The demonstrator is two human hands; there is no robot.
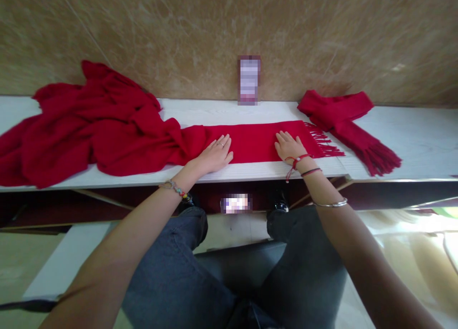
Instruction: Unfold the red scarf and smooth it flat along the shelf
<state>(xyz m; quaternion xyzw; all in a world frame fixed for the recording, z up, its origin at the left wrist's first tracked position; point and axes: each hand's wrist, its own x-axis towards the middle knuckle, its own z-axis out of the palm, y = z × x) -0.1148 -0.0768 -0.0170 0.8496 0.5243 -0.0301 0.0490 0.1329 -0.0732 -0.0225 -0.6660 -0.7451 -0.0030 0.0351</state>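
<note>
A red fringed scarf lies across the white tabletop, with a flat, smooth band in the middle and its fringe pointing right. My left hand rests palm down on the band's left part, fingers stretched out, where the cloth turns wrinkled. Near the fringed end, my right hand also lies flat on the cloth with its fingers extended. Left of my left hand, the red fabric spreads into a large crumpled heap; whether it is all one piece I cannot tell.
At the right a second red scarf lies folded across itself, its fringe toward the front edge. A blurred-out upright rectangle stands against the brown marbled wall. Dark open compartments sit under the white tabletop, above my knees.
</note>
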